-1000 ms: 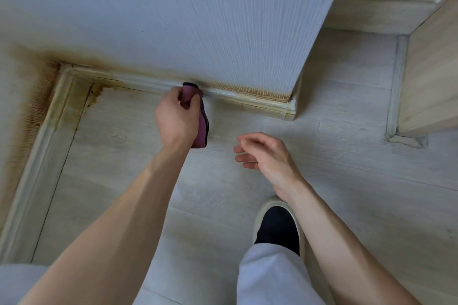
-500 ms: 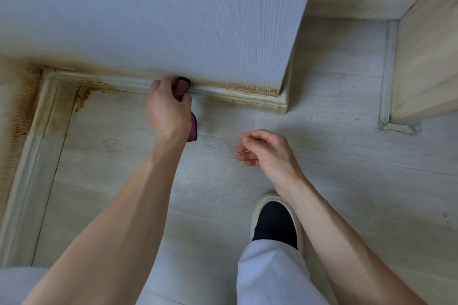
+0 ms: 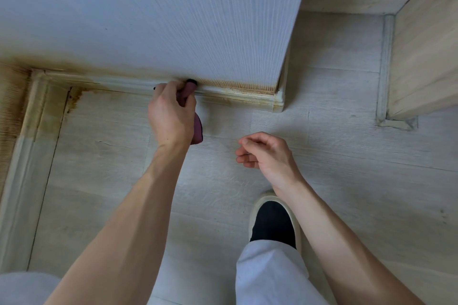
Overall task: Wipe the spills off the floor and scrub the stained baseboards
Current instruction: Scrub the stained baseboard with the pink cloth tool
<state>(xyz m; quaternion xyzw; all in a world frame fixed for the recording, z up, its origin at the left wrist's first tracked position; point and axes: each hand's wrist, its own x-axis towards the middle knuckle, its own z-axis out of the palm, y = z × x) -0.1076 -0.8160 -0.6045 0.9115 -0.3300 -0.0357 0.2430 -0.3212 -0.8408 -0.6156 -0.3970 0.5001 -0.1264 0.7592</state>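
Note:
My left hand (image 3: 171, 116) grips a pink sponge (image 3: 190, 88) with a dark scrub side and presses its top end against the white baseboard (image 3: 238, 95) under the white wall. Brown stains run along the baseboard's top edge to the right of the sponge and into the left corner (image 3: 74, 99), where they spread onto the floor. My right hand (image 3: 265, 153) hovers over the floor, fingers loosely curled, holding nothing.
A second stained baseboard (image 3: 24, 156) runs down the left wall. The wall ends at an outer corner (image 3: 278, 103). A wooden cabinet side (image 3: 426, 57) stands at the right. My shoe (image 3: 272, 223) and white trouser leg are on the pale plank floor.
My left hand has slid the sponge a little along the baseboard and turned over it, hiding more of the sponge. The right hand has stayed near the same spot.

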